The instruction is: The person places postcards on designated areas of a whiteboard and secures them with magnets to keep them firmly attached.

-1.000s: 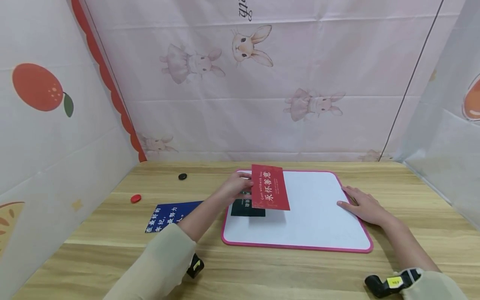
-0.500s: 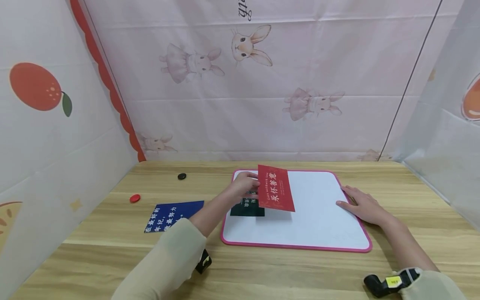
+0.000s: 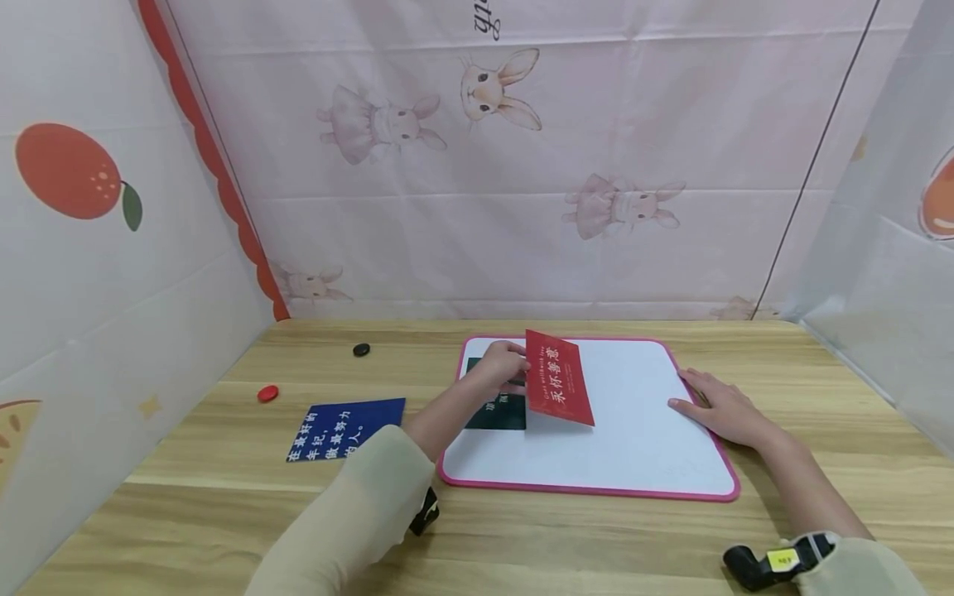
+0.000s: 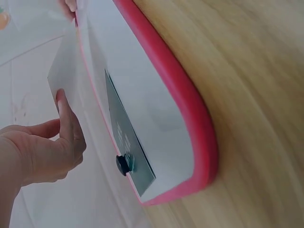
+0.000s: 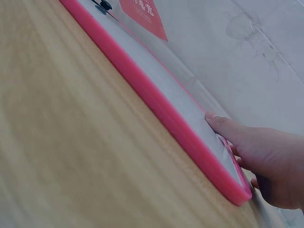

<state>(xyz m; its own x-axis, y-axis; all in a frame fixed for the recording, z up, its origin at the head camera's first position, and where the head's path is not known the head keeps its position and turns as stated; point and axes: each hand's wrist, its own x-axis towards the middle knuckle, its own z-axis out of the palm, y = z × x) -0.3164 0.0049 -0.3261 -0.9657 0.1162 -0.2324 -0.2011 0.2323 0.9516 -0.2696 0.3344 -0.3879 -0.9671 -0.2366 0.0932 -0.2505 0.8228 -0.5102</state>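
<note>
Head view, red card (image 3: 561, 382) in left grip (image 3: 504, 365)

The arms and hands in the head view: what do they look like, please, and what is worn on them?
The person wears plain, pale cream cloth sleeves. The left hand and right hand have no gloves. Near each sleeve's end shows a small black device; the right one bears a yellow label, its print too small to read.

Red card (image 3: 561, 379), white Chinese lettering, tilted above the whiteboard (image 3: 633, 447), left hand (image 3: 503, 366) pinching its left edge! The pink-rimmed whiteboard lies flat, right hand (image 3: 725, 407) holding its right edge, a dark green card (image 3: 501, 415) on its left part.
</note>
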